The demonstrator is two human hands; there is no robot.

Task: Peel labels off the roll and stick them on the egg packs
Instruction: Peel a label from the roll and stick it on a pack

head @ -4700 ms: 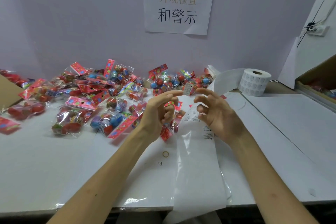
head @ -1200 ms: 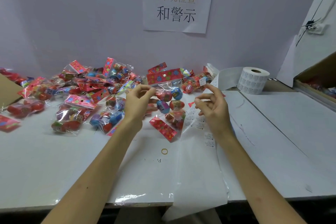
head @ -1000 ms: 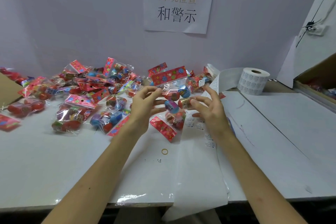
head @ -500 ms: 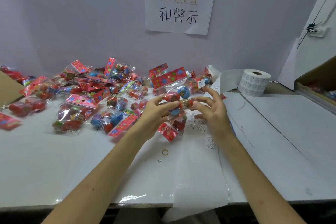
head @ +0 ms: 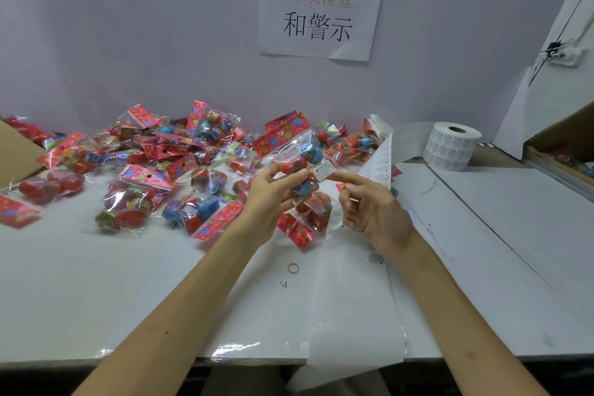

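A white surface [head: 96, 283] runs along a pale lilac wall that bears a paper sign [head: 321, 6]. Above the middle of this surface, the left hand [head: 273, 199] holds up an egg pack [head: 297, 151]: a clear bag with a red flowered card across its top and red and blue eggs inside. Its thumb and fingers [head: 289, 178] curl round the bag's lower part. A small white label [head: 322, 169] with an orange edge lies on the bag's right side. The right hand [head: 369, 206] touches this label with its straight forefinger; its other fingers are curled in and hold nothing that shows. Another pack [head: 308, 222] lies just below the hands. A pile of packs [head: 167, 164] spreads to the left. A paper strip [head: 353, 315] leads from the front edge back to the roll [head: 453, 146] at the right. A rubber band [head: 293, 268] lies near the front.
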